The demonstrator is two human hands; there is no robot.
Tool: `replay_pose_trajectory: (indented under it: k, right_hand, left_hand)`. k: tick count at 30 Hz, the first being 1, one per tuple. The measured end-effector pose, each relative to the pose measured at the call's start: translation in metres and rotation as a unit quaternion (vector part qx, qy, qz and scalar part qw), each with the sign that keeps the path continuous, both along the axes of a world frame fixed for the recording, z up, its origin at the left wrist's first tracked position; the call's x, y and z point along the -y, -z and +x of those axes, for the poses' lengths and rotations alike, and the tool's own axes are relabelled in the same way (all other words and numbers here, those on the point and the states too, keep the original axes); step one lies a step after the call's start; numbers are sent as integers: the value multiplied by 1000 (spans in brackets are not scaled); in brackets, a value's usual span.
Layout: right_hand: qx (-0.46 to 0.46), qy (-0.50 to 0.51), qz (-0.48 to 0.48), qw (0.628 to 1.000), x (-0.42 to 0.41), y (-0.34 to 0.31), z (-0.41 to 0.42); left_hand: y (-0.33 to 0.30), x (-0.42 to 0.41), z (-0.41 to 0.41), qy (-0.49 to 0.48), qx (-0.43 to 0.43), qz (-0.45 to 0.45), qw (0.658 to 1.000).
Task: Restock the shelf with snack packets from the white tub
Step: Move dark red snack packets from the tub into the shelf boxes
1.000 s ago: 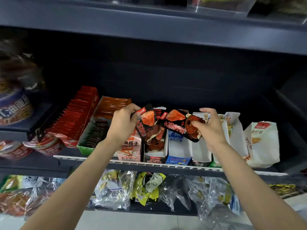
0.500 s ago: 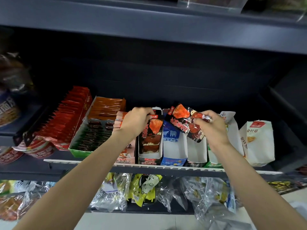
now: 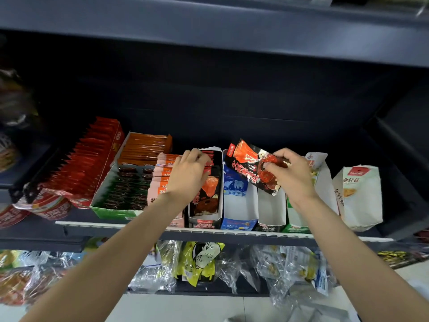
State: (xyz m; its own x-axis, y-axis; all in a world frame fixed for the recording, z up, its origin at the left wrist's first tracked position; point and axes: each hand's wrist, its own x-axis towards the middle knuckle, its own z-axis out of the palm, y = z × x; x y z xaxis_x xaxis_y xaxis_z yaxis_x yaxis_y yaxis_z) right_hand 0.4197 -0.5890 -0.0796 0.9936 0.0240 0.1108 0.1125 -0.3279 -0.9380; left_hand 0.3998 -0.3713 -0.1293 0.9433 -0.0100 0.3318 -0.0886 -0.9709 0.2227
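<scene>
The shelf [image 3: 209, 232] looks like dark painted metal with a matt finish, and a pale plastic strip runs along its front edge. The black-and-red snack packet [image 3: 253, 167] is glossy crinkled film that catches the light. The open display boxes [image 3: 270, 209] are smooth white cardboard inside, printed outside. On the lower shelf, clear cellophane bags [image 3: 278, 268] look shiny and wrinkled.

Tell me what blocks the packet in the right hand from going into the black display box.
The left hand does: it lies over the black display box, fingers on the packets inside. The right hand holds its black-and-red packet above the blue box beside it.
</scene>
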Motion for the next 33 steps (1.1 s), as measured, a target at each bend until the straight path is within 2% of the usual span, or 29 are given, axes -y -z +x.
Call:
replay_pose_trajectory:
  k: [1, 2, 4, 5, 6, 11, 17, 23, 27, 30, 33]
  right_hand:
    - [-11, -4, 15, 1000, 0, 1, 0]
    - [-24, -10, 33, 999, -1, 2, -1]
    - [-43, -23, 59, 997, -3, 4, -1]
    - [-45, -28, 60, 997, -4, 6, -1]
    - [-42, -32, 54, 997, -4, 8, -1]
    - [2, -89, -94, 992, -8, 21, 3]
    - [27, -151, -111, 982, -39, 37, 2]
    - [40, -161, -136, 977, -64, 44, 5]
    - [56, -129, -169, 975, -72, 53, 9]
    - [69, -128, -232, 962, -76, 60, 13]
    - [66, -130, -229, 962, -78, 62, 13]
  left_hand:
    - [-4, 6, -1, 0, -2, -113, 994]
    - [-10, 12, 0, -2, -31, -245, 969]
    - [-22, 23, 1, -1, -90, -450, 888]
    - [-26, 25, 2, -2, -92, -493, 865]
    - [-27, 25, 2, -2, -81, -498, 864]
    - [-27, 3, -3, -23, -34, -433, 900]
    - [-45, -19, -18, 2, -19, -268, 963]
    - [-47, -29, -21, 16, -2, -220, 975]
    - [-43, -36, -20, 21, -6, -186, 982]
    - [-40, -36, -20, 38, -15, -121, 992]
    - [-42, -35, -20, 56, -8, -64, 996]
